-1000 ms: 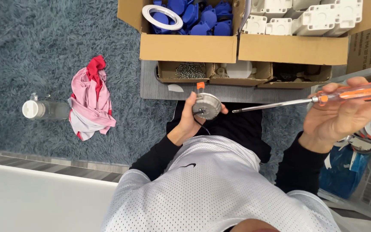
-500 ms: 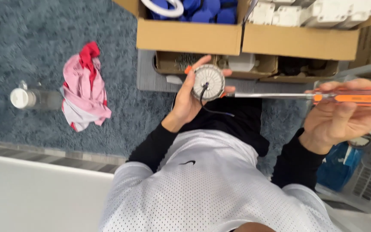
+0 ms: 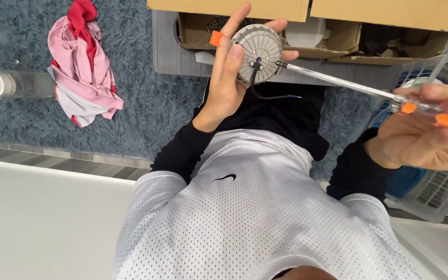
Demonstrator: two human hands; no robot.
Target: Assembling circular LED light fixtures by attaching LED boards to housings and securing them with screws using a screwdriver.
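My left hand point(image 3: 229, 72) holds up a round grey finned metal lamp body point(image 3: 257, 52) with an orange clip point(image 3: 216, 38) at its side and dark wires point(image 3: 265, 93) hanging from its middle. My right hand point(image 3: 423, 135) grips the orange and clear handle of a long screwdriver point(image 3: 338, 83). The screwdriver's tip touches the right edge of the lamp body. Both arms wear black sleeves under a white mesh shirt.
Cardboard boxes point(image 3: 234, 8) stand along the top, with a shallow cardboard tray point(image 3: 193, 39) of small parts under them on a grey mat. A pink and red cloth point(image 3: 81, 72) and a clear bottle point(image 3: 11, 83) lie on the blue carpet at left. A white basket point(image 3: 431, 192) is at right.
The view has closed in on the hands. My left hand has raised and turned the lamp body, and the screwdriver tip has come onto its edge.
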